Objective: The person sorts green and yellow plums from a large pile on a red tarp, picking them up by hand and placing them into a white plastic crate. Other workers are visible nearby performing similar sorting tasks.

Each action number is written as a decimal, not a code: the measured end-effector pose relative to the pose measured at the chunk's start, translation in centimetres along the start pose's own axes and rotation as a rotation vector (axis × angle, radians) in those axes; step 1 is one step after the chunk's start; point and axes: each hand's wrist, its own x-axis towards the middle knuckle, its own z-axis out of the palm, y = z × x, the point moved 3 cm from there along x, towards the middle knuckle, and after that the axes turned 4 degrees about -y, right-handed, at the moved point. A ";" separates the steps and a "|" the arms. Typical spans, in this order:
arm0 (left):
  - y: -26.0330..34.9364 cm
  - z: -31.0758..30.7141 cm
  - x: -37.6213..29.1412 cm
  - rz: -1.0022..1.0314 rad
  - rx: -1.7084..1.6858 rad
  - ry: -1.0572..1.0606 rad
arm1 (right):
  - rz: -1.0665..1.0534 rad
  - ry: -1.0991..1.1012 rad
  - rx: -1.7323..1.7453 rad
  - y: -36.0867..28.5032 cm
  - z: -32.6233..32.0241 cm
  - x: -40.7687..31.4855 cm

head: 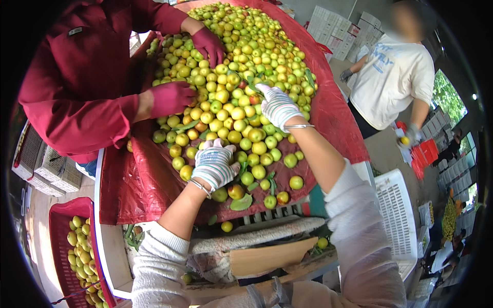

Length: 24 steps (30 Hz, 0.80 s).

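Observation:
A big heap of small round yellow-green fruit [254, 134], some blushed red-brown, lies on a red tarpaulin [134, 192]. They look like fresh jujubes. My left hand [215, 163], in a striped knit glove, rests palm down at the near side of the heap, fingers spread over the fruit. Farther in and to the right, my right hand [279, 106] wears a matching glove. Its fingertips reach a green leaf [252, 84] among the fruit; whether they pinch it is unclear. Loose leaves, such as a broad leaf [242, 202], lie close to me.
A co-worker's maroon-gloved hands [173, 99] work in the heap from the left. Below me are a rolled cloth [258, 235] and a cardboard piece [273, 257]. A red crate of fruit [71, 208] stands left, a white basket [396, 215] right. Another person [393, 81] stands beyond.

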 end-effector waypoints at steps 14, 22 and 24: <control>-0.7 1.0 0.1 0.071 -0.031 0.059 | 0.371 -0.395 1.219 6.8 -1.6 -1.5; -1.6 -0.3 0.7 -0.035 -0.208 0.107 | 0.314 -0.076 1.089 2.6 -2.4 -0.3; -2.5 0.2 0.8 -0.075 -0.109 0.303 | 0.161 -0.034 0.617 2.8 -1.1 2.8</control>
